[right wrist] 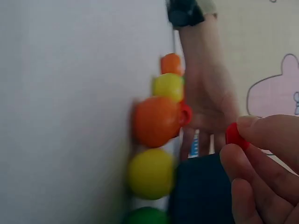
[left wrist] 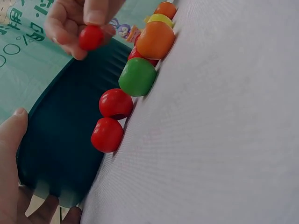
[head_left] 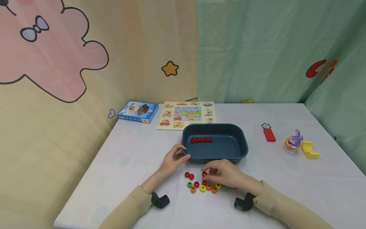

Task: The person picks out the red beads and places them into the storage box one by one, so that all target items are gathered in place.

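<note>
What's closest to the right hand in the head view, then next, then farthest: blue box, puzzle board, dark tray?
1. Dark tray, just beyond the right hand.
2. Puzzle board, behind the tray.
3. Blue box, farther left.

**A Curtained Play Corner**

We take this for a play corner, screened off by hanging cloth [head_left: 251, 57]. Its folds and cartoon prints tell us so: we see a star [head_left: 170, 68], a bow [head_left: 35, 28] on a pink shape [head_left: 57, 60], and, from the left wrist, printed writing [left wrist: 23, 30]. The cloth backs a white-covered table [head_left: 120, 143] set with toys: a picture puzzle [head_left: 187, 114], a blue box [head_left: 138, 112], a purple rabbit [head_left: 295, 140], coloured beads [head_left: 192, 176] and a tub [head_left: 226, 149]. Whether a home, a nursery or a studio lies behind the cloth, we cannot tell.
</note>
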`<action>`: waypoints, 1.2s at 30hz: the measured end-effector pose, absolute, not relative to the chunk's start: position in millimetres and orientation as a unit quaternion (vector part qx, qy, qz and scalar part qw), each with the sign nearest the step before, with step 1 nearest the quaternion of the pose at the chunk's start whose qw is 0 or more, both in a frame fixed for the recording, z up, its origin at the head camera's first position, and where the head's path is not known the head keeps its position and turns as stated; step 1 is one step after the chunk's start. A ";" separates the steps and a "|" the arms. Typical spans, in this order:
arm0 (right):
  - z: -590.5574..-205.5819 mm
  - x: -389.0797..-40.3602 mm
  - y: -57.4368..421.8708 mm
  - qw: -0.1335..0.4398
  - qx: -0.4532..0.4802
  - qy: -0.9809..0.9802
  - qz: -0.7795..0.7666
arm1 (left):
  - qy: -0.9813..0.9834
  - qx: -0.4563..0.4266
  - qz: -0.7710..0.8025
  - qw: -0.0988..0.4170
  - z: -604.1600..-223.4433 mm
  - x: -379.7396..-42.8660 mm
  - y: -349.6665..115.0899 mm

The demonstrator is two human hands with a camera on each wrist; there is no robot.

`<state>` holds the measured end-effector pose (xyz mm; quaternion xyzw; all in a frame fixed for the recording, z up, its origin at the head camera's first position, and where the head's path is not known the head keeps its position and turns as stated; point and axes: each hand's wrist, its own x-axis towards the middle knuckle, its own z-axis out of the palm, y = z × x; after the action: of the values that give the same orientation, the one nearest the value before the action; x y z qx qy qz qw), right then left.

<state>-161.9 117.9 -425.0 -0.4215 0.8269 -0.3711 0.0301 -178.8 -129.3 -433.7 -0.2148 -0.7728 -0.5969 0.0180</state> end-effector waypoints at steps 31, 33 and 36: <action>-393.2 -311.8 70.6 0.173 -0.411 0.825 -0.349 | -0.775 -0.223 -0.591 0.007 -434.4 -173.6 -132.0; -396.3 -314.0 68.6 0.174 -0.416 0.828 -0.334 | -0.775 -0.226 -0.590 0.009 -433.7 -173.4 -132.2; -399.5 -315.2 65.3 0.178 -0.424 0.833 -0.308 | -0.771 -0.230 -0.594 0.012 -432.2 -173.6 -131.8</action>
<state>-315.2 65.3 -399.5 -0.4244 0.8328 -0.3077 0.1779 -173.6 -131.8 -432.2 -0.2300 -0.7707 -0.5941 0.0123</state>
